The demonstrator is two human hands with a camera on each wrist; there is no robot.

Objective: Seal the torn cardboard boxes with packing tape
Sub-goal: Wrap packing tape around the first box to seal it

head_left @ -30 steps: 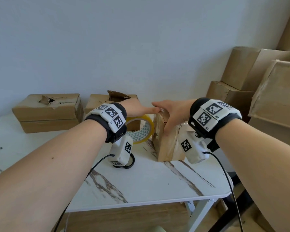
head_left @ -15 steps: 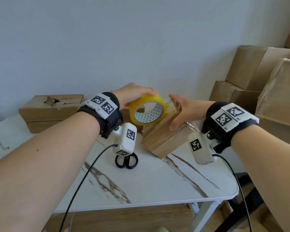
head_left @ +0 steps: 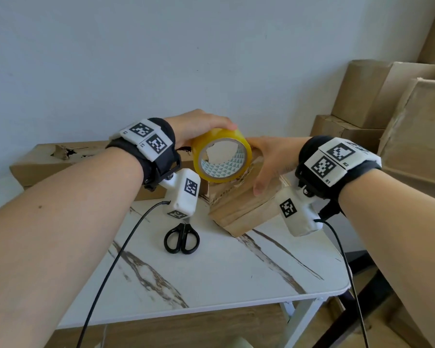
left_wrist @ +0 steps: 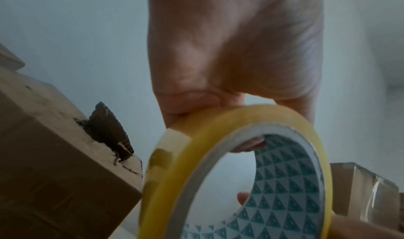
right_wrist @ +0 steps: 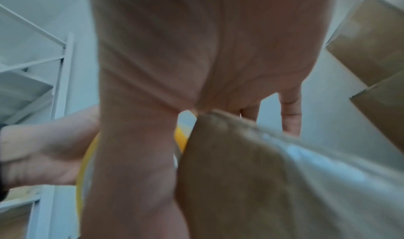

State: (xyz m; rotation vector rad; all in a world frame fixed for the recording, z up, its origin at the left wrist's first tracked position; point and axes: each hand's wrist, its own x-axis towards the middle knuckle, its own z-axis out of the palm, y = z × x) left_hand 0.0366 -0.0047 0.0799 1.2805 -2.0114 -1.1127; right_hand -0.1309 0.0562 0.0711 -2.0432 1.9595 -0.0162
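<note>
Since a moment ago the box (head_left: 246, 207) has tipped further over on the worktop (head_left: 224, 272), right hand (head_left: 269, 162) gripping its top. Left hand (head_left: 199, 124) grips the tape (head_left: 221, 156) above it; scissors (head_left: 181, 238) lie near.

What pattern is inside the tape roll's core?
Small teal triangles on white, inside the tape roll; clearest in the left wrist view.

White marble-pattern table (head_left: 224, 277): black scissors (head_left: 181, 238) near middle; tilted cardboard box (head_left: 246, 209) at right, one edge on top; torn box (head_left: 48, 162) at back left
</note>
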